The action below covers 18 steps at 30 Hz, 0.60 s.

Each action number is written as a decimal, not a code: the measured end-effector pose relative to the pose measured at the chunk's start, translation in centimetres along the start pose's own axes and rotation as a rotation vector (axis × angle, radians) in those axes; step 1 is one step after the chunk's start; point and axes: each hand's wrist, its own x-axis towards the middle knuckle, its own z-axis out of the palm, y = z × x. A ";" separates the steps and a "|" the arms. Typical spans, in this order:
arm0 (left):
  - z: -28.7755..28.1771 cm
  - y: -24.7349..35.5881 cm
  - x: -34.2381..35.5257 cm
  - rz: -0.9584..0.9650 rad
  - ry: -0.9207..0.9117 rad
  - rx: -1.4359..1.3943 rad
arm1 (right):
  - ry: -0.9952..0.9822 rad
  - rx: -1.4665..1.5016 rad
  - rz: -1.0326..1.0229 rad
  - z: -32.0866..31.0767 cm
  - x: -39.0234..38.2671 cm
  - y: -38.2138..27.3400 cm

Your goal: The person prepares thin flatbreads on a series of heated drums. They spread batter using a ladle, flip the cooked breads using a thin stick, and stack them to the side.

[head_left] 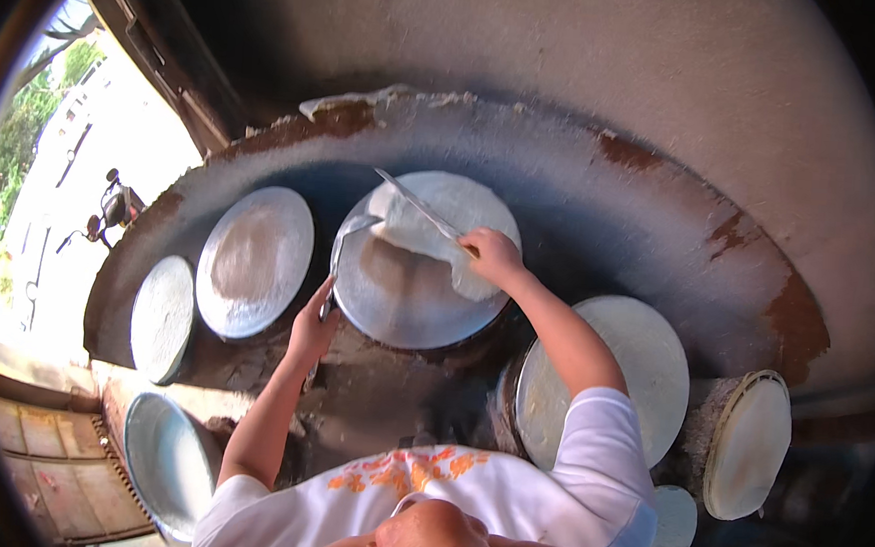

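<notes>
Right hand: we saw the right hand [494,257] closed around the handle end of a long blade [417,202], above the right part of the middle griddle [385,310].
Left hand: we saw the left hand [311,328] gripping a slim metal tool [336,257] just beside the griddle's lower left rim.
Blade's line: its long axis ran slantwise over the griddle, the tip aimed up and left, away from us, just past the rim.
Slim tool's line: its shaft rose away from us along the left rim, then its head bent rightward to the sheet's left edge.
Pale sheet: we found the thin white sheet [420,234] on the upper right part of the griddle, its longer way running from upper left to lower right, one tongue trailing toward the near right rim.
Neighbouring griddles: two pale discs, a larger one [255,262] and a smaller one [162,319], stood to the left; another [642,371] lay to the right.
Edges of the stove: a curved, rust-patched wall [526,139] stood behind; a basin [161,457] sat lower left.
Hidden or unclear: our right arm covered part of the right disc, the fingers hid most of the blade's handle, and glare washed out the outdoors. We could not tell whether the bent head touched the sheet.
</notes>
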 end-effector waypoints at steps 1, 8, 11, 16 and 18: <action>-0.3 0.7 -0.4 -0.081 -0.048 -0.003 | -0.001 0.039 -0.039 1.0 0.4 -0.3; -2.1 0.4 -6.1 -0.260 -0.079 -0.052 | -0.268 0.223 -0.123 -1.9 -3.3 -1.1; -2.0 0.6 -7.0 -0.270 -0.142 -0.069 | -0.186 0.250 0.044 -3.9 -0.2 2.7; -0.9 0.8 -6.4 -0.146 -0.174 -0.082 | -0.149 0.174 -0.288 0.4 6.3 3.5; -2.0 0.8 -9.6 -0.335 -0.215 -0.173 | -0.378 0.277 -0.295 0.4 2.4 1.6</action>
